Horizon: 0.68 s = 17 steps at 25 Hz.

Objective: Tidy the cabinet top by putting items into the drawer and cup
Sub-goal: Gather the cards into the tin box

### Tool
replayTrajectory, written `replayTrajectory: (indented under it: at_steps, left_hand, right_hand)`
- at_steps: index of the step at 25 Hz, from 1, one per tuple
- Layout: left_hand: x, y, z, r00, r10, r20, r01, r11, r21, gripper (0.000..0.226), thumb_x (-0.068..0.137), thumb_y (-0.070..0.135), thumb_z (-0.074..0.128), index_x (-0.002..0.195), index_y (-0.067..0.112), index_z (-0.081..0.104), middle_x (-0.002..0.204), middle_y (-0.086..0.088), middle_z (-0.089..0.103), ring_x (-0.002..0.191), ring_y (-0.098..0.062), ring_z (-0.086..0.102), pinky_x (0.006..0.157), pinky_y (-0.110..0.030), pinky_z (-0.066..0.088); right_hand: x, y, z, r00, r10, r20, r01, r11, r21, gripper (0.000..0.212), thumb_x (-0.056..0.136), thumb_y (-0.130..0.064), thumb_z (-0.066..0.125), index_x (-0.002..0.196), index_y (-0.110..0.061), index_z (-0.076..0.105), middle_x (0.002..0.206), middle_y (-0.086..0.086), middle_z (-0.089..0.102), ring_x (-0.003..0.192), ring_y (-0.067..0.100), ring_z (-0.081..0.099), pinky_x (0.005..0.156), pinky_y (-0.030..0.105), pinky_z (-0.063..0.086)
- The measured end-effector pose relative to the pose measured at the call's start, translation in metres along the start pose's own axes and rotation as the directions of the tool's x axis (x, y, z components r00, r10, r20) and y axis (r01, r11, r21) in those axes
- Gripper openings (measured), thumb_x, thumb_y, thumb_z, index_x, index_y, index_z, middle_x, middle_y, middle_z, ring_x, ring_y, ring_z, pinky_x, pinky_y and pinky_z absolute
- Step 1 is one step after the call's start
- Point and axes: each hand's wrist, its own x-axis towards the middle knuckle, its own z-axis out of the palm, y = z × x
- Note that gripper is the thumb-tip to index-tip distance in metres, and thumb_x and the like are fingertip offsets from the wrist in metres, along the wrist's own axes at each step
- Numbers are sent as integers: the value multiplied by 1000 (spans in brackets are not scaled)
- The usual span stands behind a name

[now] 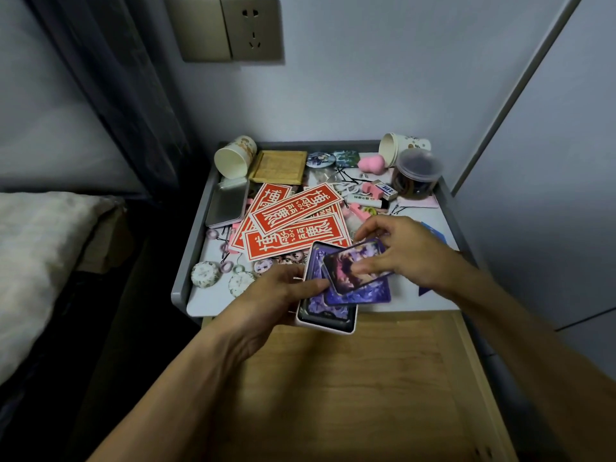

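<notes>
A card stack (pixel 328 308) is gripped by the left hand (pixel 276 295) above the front edge of the cabinet top (pixel 206 300); another card (pixel 353 268) is pinched onto it by the right hand (pixel 405 251). Nothing is seen in the open drawer (pixel 350 378). Both cups (pixel 233 158) lie tipped and much clutter is left: the task is judged barely begun.

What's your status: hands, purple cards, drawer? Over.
Left hand grips white shallow box of purple picture cards. Right hand pinches one purple card above that stack. Light wooden drawer open below. Red printed paper slips clutter grey-rimmed cabinet top.
</notes>
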Motion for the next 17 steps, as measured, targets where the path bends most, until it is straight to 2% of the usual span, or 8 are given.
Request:
replayTrajectory:
  at_steps: [1, 3, 6, 9, 10, 12, 14, 17]
  left_hand:
    - [1, 0, 0, 1000, 11, -16, -11, 1000, -8, 17, 90, 13, 65, 105, 8, 69, 99, -13, 75, 83, -24, 71, 82, -40, 55]
    - [2, -2, 1, 999, 21, -48, -22, 999, -37, 14, 91, 12, 64, 103, 9, 70, 96, -11, 76, 83, -23, 71, 82, -40, 55]
    - [4, -3, 0, 996, 10, -87, -18, 996, -93, 19, 91, 13, 63, 108, 7, 69, 100, -13, 75, 94, -30, 71, 90, -45, 53]
    - [4, -3, -2, 993, 8, -119, -24, 990, -136, 24, 91, 15, 63, 112, 4, 68, 102, -14, 75, 95, -30, 71, 92, -47, 53]
    - [4, -3, -2, 993, 8, -120, -25, 989, -143, 25, 91, 15, 64, 113, 3, 68, 102, -14, 75, 95, -30, 70, 93, -48, 53]
    - [4, -2, -4, 994, 10, -106, -25, 991, -132, 26, 91, 18, 64, 113, 6, 69, 104, -14, 74, 98, -32, 70, 94, -48, 52]
    - [3, 0, -7, 996, 14, -86, -23, 994, -103, 24, 91, 21, 64, 110, 8, 70, 104, -13, 74, 98, -31, 70, 94, -47, 51]
    - [2, -1, -4, 1000, -2, -24, 0, 998, -58, 20, 92, 24, 64, 106, 11, 70, 101, -11, 75, 90, -25, 70, 91, -45, 52]
  right_hand:
    - [0, 1, 4, 999, 28, -37, -27, 1000, 10, 45, 69, -22, 86, 106, -23, 60, 108, -4, 64, 93, 17, 69, 69, 33, 61]
    - [-2, 3, 9, 990, 101, -96, -98, 995, 34, 43, 72, -29, 84, 105, -23, 59, 98, -4, 67, 80, 13, 71, 64, 29, 60]
    - [-4, 3, 11, 978, 189, -93, -148, 932, 331, 21, 80, -19, 77, 88, -23, 58, 77, -5, 70, 56, 5, 68, 48, 20, 55]
    - [-4, 2, 10, 968, 245, -51, -182, 828, 530, 23, 81, -4, 73, 100, -10, 61, 89, 8, 74, 74, 17, 73, 64, 31, 62]
    - [-4, 2, 9, 972, 229, -49, -169, 834, 526, 26, 81, -1, 72, 104, -7, 61, 94, 11, 74, 80, 20, 73, 67, 34, 62]
    - [-5, -1, -1, 988, 151, -40, -123, 911, 393, 28, 83, -2, 71, 108, -9, 60, 95, 8, 74, 80, 19, 74, 60, 30, 61]
    - [-5, -7, -10, 997, 70, 29, -75, 963, 259, 26, 85, -5, 70, 108, -12, 58, 95, 4, 73, 81, 14, 74, 57, 24, 57]
    - [-4, -10, -12, 991, 14, 130, -39, 980, 194, 22, 88, -4, 67, 105, -14, 57, 104, 2, 71, 92, 13, 72, 61, 24, 57]
